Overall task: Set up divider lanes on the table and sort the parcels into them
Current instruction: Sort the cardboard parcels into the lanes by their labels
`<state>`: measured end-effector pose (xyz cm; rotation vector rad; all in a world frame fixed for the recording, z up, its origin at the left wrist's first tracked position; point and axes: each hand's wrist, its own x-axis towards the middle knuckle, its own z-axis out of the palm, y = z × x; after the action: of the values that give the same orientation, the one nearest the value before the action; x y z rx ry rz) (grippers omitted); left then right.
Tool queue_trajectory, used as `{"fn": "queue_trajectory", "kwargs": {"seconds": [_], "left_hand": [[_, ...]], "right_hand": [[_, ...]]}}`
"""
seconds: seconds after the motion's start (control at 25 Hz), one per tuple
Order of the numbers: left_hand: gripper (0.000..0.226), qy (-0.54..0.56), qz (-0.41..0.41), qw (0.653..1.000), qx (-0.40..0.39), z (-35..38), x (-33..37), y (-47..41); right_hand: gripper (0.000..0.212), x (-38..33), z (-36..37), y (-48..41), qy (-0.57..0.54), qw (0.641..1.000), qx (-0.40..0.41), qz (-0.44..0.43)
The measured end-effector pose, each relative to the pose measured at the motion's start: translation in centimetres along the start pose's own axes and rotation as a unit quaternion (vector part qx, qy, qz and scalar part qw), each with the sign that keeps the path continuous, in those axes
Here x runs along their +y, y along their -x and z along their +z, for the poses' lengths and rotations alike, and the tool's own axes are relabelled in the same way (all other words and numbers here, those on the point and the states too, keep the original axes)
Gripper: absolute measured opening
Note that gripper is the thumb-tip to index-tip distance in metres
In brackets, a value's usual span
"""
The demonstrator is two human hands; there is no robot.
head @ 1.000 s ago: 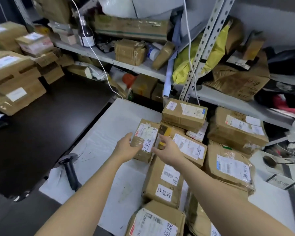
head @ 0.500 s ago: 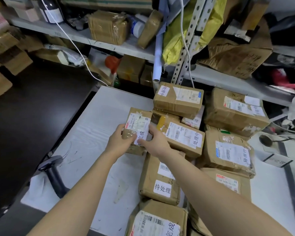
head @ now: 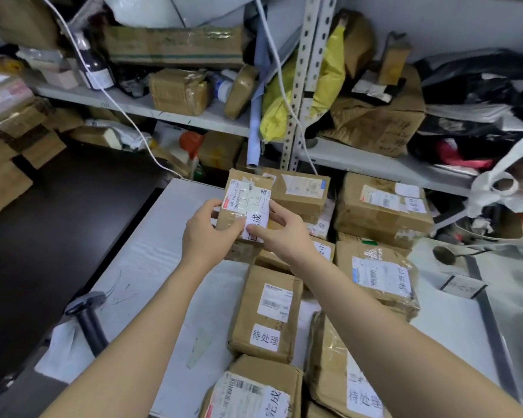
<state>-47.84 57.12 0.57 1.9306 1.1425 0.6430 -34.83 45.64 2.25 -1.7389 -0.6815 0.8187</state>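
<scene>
A grey metal shelving unit (head: 384,168) fills the back wall, crammed with cardboard boxes, a yellow bag (head: 329,76) and a dark bottle (head: 95,66); a white cable (head: 118,102) hangs down across it. In front stands a white table (head: 145,254), with dark floor to its left. A pile of brown taped parcels covers the table's middle, running from the near edge to the shelving; the largest parcel (head: 381,206) sits at the far right of the pile; a plastic-wrapped parcel (head: 378,276) lies just in front of it; a long parcel labelled 待处理 (head: 266,312) lies in the middle; a parcel with a big shipping label (head: 251,393) is cut off by the near edge. A grey strip (head: 492,336) lies flat on the table to the right of the pile. A black barcode scanner (head: 88,318) rests at the table's left edge. Both bare arms reach forward; a small parcel (head: 245,191) is held up over the far left of the pile, label side facing the viewer. The left hand (head: 206,233) grips its lower left edge, fingers curled round it; the right hand (head: 284,233) clasps its lower right side, thumb pressed on a white sticker.
</scene>
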Motion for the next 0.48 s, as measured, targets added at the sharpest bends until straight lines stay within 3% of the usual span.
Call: {"fn": "queue_trajectory", "kwargs": {"seconds": [0.2, 0.48], "left_hand": [[0.036, 0.028, 0.027, 0.999, -0.031, 3.5, 7.0, 3.8], [0.042, 0.048, 0.087, 0.993, -0.055, 13.9, 18.8, 13.7]], "right_hand": [[0.047, -1.6, -8.1, 4.5, -0.013, 0.999, 0.037, -0.012], [0.049, 0.5, -24.5, 14.7, -0.037, 0.994, 0.101, -0.033]]}}
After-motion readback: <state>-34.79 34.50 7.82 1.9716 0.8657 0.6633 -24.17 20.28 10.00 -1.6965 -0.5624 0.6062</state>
